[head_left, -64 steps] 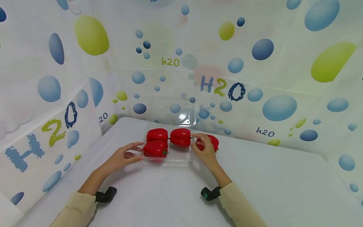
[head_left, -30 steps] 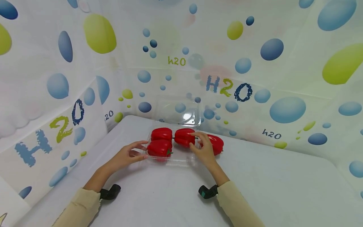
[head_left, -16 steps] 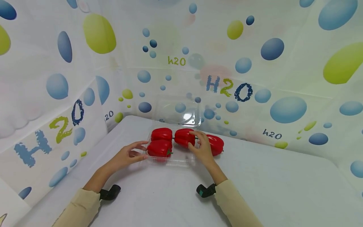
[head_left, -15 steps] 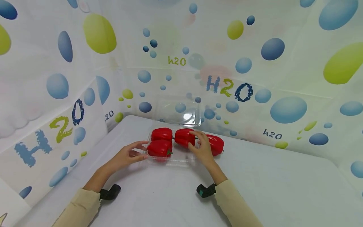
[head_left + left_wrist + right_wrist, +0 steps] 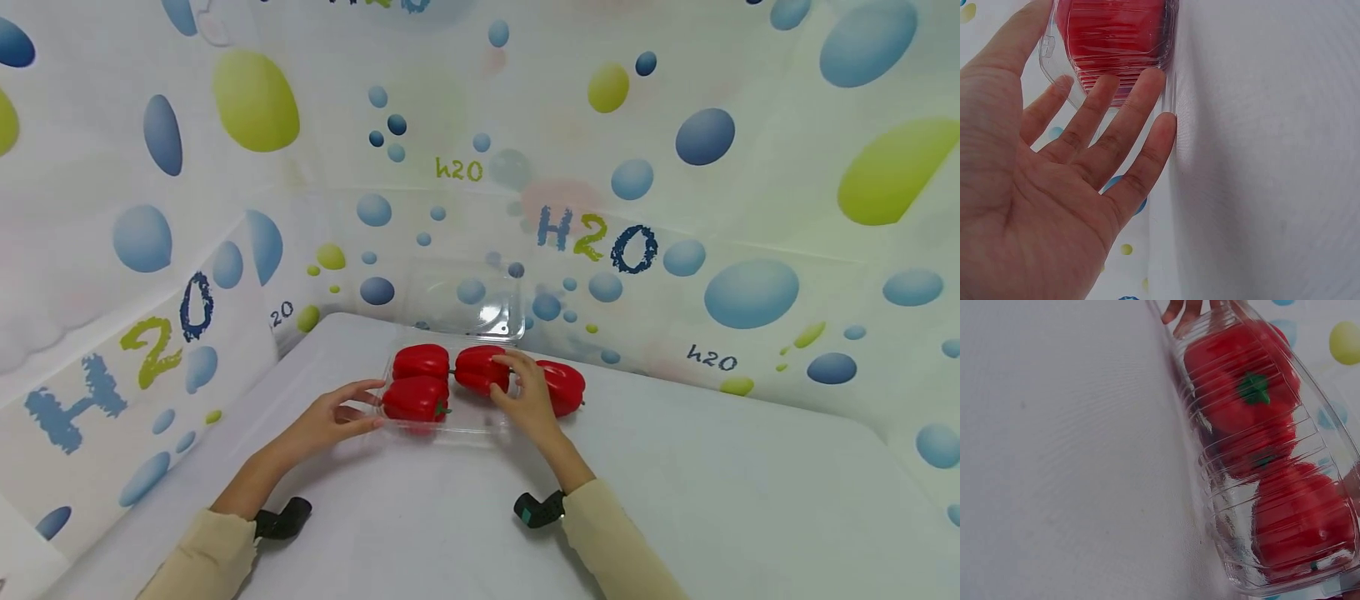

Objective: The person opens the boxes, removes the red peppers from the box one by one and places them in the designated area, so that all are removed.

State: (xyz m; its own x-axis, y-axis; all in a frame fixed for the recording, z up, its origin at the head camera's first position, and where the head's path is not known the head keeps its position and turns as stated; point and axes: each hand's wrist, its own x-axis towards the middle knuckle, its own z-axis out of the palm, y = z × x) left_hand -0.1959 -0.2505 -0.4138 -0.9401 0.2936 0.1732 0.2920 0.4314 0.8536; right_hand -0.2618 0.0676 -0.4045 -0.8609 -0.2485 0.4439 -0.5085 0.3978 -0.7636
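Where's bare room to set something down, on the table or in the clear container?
The table is bare right of the outside pepper and between the sleeves. In the container, a front-right patch is free, bordered by the near-left pepper, gripped pepper and front wall. Crowded: the container's left half, and around the right grip.

The left arm (image 5: 257, 481) slants from near left toward far right, the left grip (image 5: 322, 423) palm inward with fingers (image 5: 1124, 124) spread and slightly bent, while the right arm (image 5: 568, 463) slants from near right toward far left, the right grip (image 5: 531, 404) with thumb (image 5: 503, 399) and fingertips (image 5: 505, 359) curved toward each other.
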